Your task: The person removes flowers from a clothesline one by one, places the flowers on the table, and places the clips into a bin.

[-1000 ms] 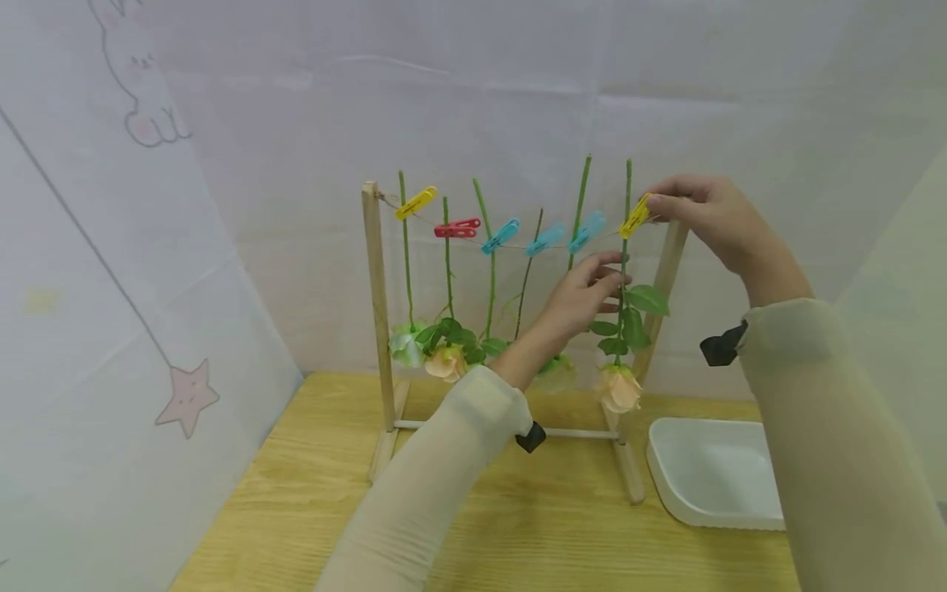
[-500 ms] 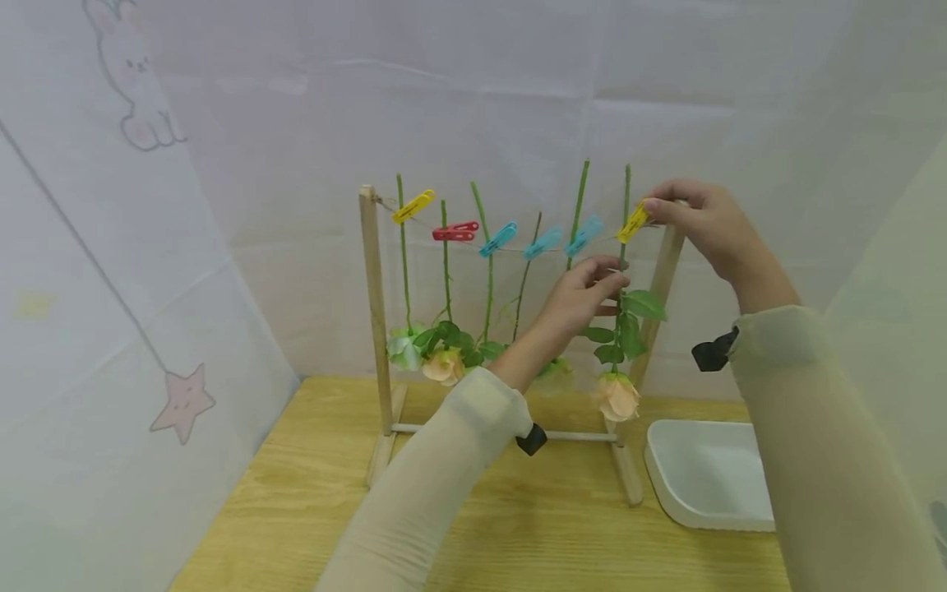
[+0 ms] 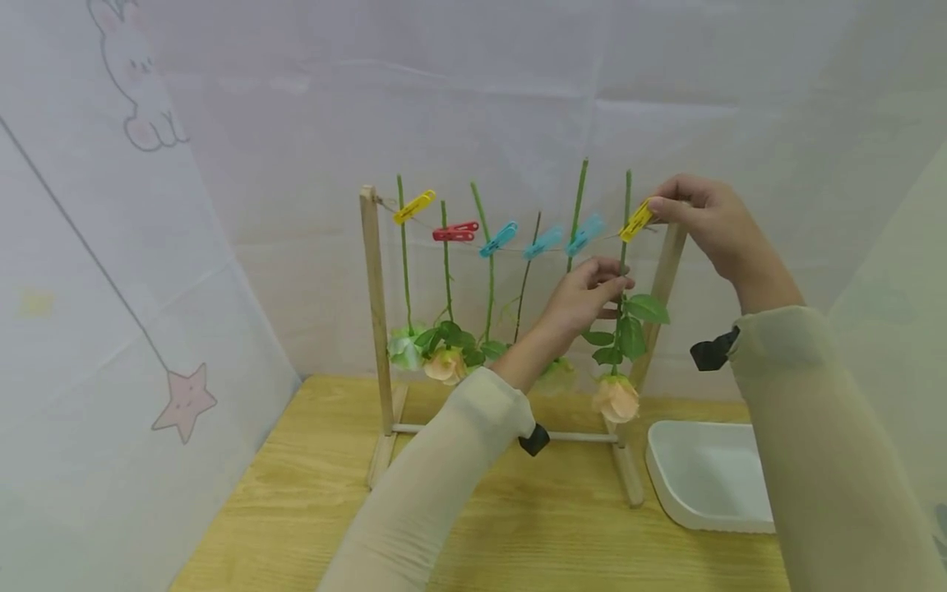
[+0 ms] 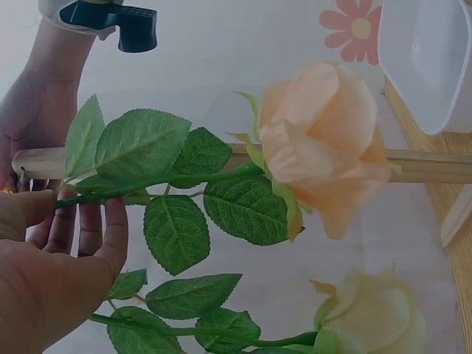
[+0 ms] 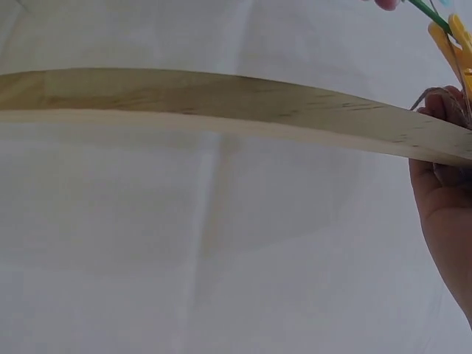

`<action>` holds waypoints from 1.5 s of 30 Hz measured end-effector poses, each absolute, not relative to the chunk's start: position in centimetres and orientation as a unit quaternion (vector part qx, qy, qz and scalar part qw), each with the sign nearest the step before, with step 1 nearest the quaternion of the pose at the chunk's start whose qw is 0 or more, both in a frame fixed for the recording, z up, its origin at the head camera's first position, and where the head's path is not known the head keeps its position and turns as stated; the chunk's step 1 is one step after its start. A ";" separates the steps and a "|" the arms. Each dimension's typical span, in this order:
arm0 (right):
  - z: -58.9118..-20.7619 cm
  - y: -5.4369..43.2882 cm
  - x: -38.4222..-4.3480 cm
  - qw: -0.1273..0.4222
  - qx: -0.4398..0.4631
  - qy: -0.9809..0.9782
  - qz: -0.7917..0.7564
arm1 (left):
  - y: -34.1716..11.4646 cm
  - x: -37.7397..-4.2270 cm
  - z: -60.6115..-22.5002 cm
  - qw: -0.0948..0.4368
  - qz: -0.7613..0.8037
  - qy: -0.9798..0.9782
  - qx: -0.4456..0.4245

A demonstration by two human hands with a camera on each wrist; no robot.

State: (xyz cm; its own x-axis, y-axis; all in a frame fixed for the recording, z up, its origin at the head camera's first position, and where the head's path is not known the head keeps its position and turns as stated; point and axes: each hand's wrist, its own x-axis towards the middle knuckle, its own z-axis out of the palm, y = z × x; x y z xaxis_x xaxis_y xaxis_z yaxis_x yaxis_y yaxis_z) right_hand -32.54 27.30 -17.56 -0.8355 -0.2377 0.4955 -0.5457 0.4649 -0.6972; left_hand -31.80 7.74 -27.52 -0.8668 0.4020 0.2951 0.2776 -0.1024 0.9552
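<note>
A peach rose [image 3: 616, 399] with a green stem and leaves hangs head down at the rack's right end. My left hand [image 3: 580, 300] pinches its stem between thumb and fingers, below the string. With thumb and fingers, my right hand [image 3: 713, 226] grips the handle end of a yellow clothespin [image 3: 636, 220], whose front end is at the stem and string. In the left wrist view, the rose [image 4: 324, 147] shows fully, its stem running to the left hand [image 4: 59, 273]. The right wrist view catches only part of the right hand [image 5: 446, 214] and the yellow clothespin [image 5: 461, 48].
A wooden rack [image 3: 375, 304] carries the string. Along it, red [image 3: 455, 231], blue [image 3: 499, 239] and yellow clothespins [image 3: 414, 206] hold several other upside-down flowers. A white tray [image 3: 688, 518] stands on the wooden table [image 3: 296, 493] at right. A pale curtain [image 3: 481, 99] hangs behind.
The peach rose hangs slightly lower and a touch further left. Both hands keep their hold in almost the same place, and the view shifts a little.
</note>
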 end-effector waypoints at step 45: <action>-18.7 31.6 -29.8 0.226 0.344 -0.586 0.698 | 4.3 -28.4 -29.1 0.112 0.657 0.676 0.313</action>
State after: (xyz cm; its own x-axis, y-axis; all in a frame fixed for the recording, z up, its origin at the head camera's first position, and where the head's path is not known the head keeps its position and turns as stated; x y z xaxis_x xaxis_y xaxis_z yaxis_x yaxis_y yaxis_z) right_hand -29.79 31.59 -18.68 -0.6611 -0.0881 0.7451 -0.7187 -0.2106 -0.6626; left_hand -28.40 4.32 -29.11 -0.7792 0.5704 0.2599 0.2763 -0.0597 0.9592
